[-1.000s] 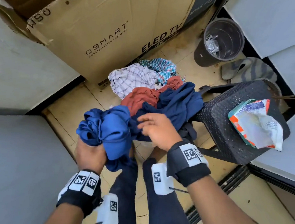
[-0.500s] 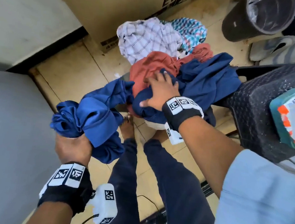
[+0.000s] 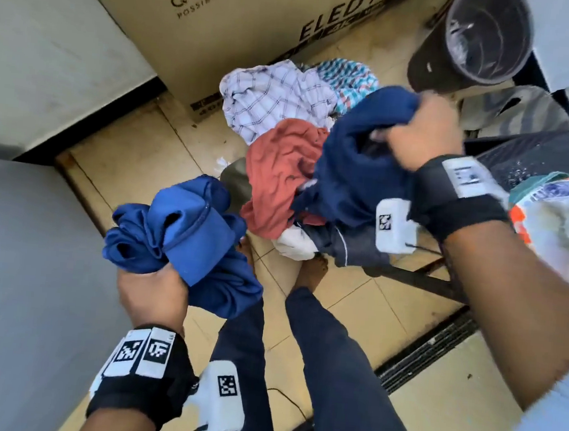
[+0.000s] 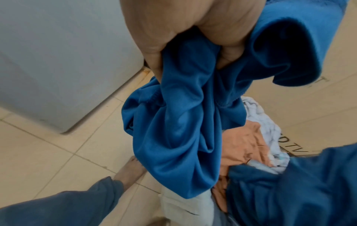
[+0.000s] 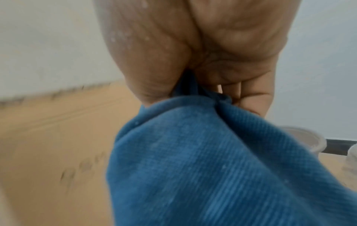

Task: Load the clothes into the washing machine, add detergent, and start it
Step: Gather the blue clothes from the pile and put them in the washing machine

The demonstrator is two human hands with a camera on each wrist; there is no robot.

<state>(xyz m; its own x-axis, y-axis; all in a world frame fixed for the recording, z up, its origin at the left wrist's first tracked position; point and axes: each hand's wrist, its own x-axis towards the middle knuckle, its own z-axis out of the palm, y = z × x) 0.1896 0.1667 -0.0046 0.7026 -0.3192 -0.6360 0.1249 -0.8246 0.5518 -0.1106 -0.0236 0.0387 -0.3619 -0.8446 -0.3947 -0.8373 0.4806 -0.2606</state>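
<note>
Two hands work a laundry pile (image 3: 280, 167) on a tiled floor (image 3: 137, 154): the left hand (image 3: 150, 294) clutches a bunched bright blue garment (image 3: 184, 241) near a grey appliance (image 3: 12, 277), lifted clear of the heap. The right hand (image 3: 424, 131) grips a navy garment (image 3: 352, 166) above the rust-red cloth (image 3: 276, 176), a detergent packet (image 3: 558, 218) at right.

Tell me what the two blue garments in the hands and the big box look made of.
Bright blue garment: smooth, faintly shiny knit, probably synthetic; soft sheen on its folds.
Navy garment: matte ribbed knit, maybe cotton; fine ridges show.
Box: plain brown cardboard, matte, printed lettering.
</note>
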